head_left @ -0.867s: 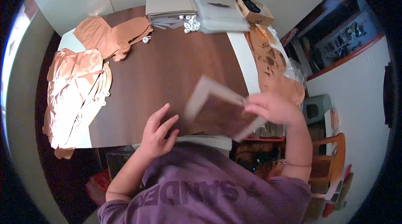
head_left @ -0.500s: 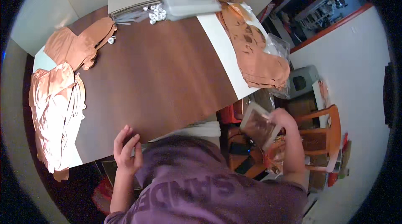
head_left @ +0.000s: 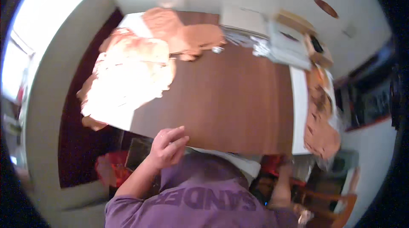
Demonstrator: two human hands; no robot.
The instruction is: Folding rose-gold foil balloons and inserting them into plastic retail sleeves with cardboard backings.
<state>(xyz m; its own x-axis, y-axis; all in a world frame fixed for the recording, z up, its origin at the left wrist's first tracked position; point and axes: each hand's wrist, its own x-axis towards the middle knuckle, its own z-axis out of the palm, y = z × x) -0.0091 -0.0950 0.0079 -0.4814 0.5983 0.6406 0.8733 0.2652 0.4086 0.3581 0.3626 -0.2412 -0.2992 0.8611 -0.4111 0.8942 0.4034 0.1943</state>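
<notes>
The brown tabletop [head_left: 238,104] spreads before me, my left hand [head_left: 170,148] at its near edge with fingers half curled and slightly apart. My right hand [head_left: 286,170] is a blur low by the near right corner, next to a red thing [head_left: 269,164], and I can't tell whether it grips anything. Farther out, coppery sheets [head_left: 123,79] glare on my left, a pale stack [head_left: 243,19] sits at the back, and orange-brown pieces [head_left: 321,138] lie on my right.

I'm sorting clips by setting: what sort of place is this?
Probably a home room used as a workspace: a brown-topped table holds orange-brown flat pieces and a small open box, with a wooden chair nearby.
</notes>
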